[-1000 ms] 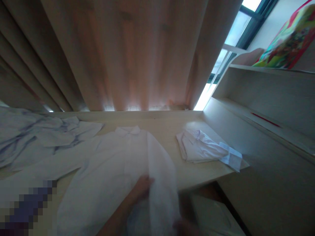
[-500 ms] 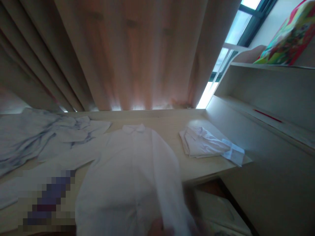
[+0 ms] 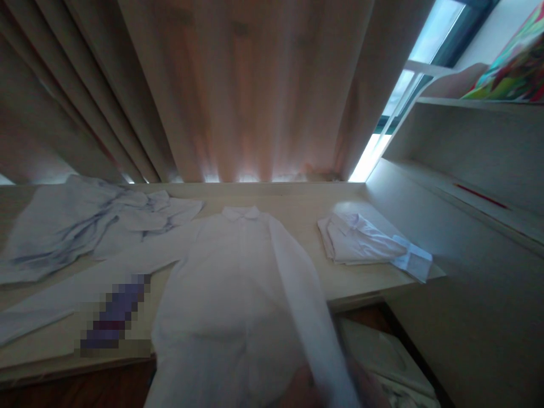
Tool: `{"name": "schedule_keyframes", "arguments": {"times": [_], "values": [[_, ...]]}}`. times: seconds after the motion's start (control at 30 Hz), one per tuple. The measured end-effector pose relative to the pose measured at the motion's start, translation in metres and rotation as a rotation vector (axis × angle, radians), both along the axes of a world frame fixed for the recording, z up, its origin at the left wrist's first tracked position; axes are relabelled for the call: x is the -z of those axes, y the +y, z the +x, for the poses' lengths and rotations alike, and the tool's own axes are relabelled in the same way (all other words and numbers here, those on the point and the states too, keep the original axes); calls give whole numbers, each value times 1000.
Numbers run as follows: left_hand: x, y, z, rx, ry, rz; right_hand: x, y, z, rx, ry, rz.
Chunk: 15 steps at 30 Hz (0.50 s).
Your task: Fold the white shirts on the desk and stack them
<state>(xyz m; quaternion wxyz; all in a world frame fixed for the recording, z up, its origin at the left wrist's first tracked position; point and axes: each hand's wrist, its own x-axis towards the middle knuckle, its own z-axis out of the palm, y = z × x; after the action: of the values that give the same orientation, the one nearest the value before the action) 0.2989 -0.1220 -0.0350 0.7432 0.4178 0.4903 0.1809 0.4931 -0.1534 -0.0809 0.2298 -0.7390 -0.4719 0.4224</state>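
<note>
White long-sleeved button-up shirt [image 3: 229,283] lies spread face up on the pale wooden tabletop [image 3: 297,207], its collar toward the curtain and its hem hanging over the near edge. Its right-side sleeve [image 3: 306,306] is folded in over the body and runs down to the bottom of the view, where a blurred hand [image 3: 304,388] shows at the frame's lower edge, touching or just under the cloth. Which hand this is, and how its fingers are set, I cannot tell; the blur and the frame edge hide them, and no second hand can be made out. The shirt's other sleeve [image 3: 51,309] stretches flat across the tabletop to the left. Beyond that sleeve, at the far left, lies a crumpled heap of pale blue-white shirts [image 3: 85,224]. To the right, well apart from the spread shirt, sits a neatly folded white shirt [image 3: 365,243] with a cuff reaching the table's right edge. Tan pleated curtains [image 3: 255,85] hang behind the table, and a pale wooden shelf unit [image 3: 467,147] stands at the right, with a brightly coloured box [image 3: 514,71] on top.
</note>
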Motion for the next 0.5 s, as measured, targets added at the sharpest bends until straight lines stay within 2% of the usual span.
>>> {"name": "schedule_keyframes", "arguments": {"times": [0.1,0.23,0.33,0.43,0.5], "values": [[-11,1,0,10,-114,10,-20,17,-8,49,134,-8],[-11,-1,3,-31,-46,33,-35,33,-13,130,338,34],[-14,0,6,-44,-2,71,-26,33,-7,171,375,12],[-10,1,6,-24,34,73,-2,27,9,66,274,-59],[0,1,1,-7,62,46,10,32,22,1,176,-69]]}}
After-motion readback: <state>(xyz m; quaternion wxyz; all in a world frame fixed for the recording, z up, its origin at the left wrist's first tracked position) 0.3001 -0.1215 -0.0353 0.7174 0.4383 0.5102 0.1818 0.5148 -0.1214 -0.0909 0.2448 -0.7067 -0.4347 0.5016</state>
